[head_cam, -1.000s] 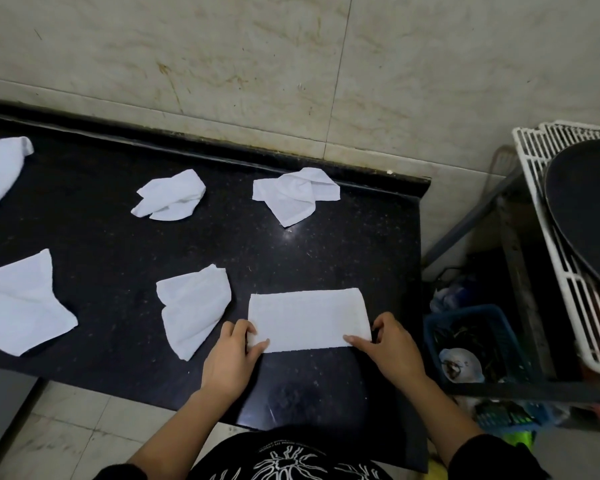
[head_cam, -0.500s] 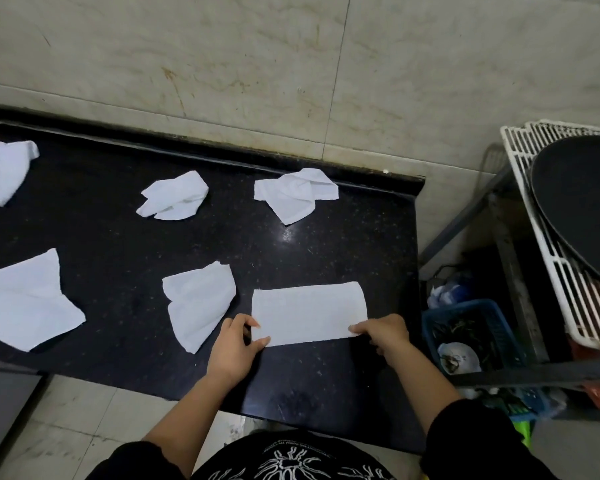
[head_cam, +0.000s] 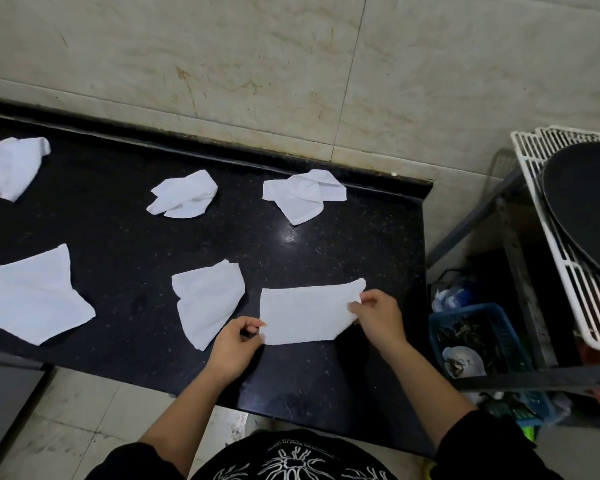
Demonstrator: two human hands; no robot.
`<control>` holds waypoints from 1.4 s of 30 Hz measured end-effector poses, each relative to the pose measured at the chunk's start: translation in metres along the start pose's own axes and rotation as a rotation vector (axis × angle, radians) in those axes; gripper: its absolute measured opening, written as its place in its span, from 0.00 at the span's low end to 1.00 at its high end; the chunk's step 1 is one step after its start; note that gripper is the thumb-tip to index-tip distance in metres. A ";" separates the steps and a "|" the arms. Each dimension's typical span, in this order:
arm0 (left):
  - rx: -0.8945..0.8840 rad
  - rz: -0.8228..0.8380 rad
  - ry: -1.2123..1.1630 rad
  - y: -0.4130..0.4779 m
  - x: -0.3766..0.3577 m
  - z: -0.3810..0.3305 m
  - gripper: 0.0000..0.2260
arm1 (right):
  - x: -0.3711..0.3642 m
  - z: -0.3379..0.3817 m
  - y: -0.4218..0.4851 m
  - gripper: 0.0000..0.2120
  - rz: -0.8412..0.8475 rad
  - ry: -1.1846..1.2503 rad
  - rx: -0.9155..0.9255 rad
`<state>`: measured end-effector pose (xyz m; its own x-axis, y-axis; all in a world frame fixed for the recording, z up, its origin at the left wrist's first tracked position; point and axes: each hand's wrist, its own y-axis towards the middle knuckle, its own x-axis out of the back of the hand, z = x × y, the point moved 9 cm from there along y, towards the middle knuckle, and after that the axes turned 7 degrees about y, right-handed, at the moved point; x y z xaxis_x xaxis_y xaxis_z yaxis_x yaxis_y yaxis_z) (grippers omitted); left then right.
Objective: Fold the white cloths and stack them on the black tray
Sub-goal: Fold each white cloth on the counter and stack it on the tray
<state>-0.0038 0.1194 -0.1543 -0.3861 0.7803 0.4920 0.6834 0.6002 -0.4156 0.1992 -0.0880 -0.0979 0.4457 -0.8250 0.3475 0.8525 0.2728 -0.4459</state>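
Note:
A half-folded white cloth [head_cam: 305, 315] lies near the front of the black counter [head_cam: 125, 237]. My left hand [head_cam: 238, 344] pinches its near left corner. My right hand [head_cam: 378, 315] grips its right end, which is lifted and curling off the counter. Several loose white cloths lie around: one just left of it [head_cam: 207, 299], one at the far left front [head_cam: 28, 299], and three crumpled ones toward the back [head_cam: 303, 195] [head_cam: 184, 195] [head_cam: 14, 169]. The round black tray [head_cam: 589, 206] sits on a white wire rack [head_cam: 568, 265] at the right.
A tiled wall rises behind the counter. Right of the counter's edge is a gap with a blue basket [head_cam: 482, 344] of odds and ends low down, under a dark metal frame [head_cam: 520, 258]. The floor shows below the counter front.
My right hand has closed on the cloth's right end and raised it off the counter, curling it leftward. My left hand stays at the left corner. The camera shifted slightly left.

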 end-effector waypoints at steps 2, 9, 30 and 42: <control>-0.002 -0.001 -0.026 0.000 0.000 -0.001 0.07 | -0.022 0.020 -0.009 0.05 0.060 -0.177 0.128; 0.009 0.026 -0.069 0.000 -0.001 0.000 0.07 | -0.103 0.029 -0.025 0.03 0.227 -0.356 0.178; 0.130 0.066 -0.227 0.000 -0.002 0.004 0.10 | -0.151 0.014 -0.033 0.15 0.373 -0.427 0.123; 0.099 0.051 -0.110 0.005 -0.002 0.003 0.04 | -0.066 -0.012 0.006 0.05 0.060 -0.143 -0.144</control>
<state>-0.0014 0.1212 -0.1593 -0.4215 0.8217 0.3836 0.6415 0.5692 -0.5143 0.1712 -0.0377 -0.1339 0.5377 -0.7280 0.4253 0.7799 0.2378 -0.5789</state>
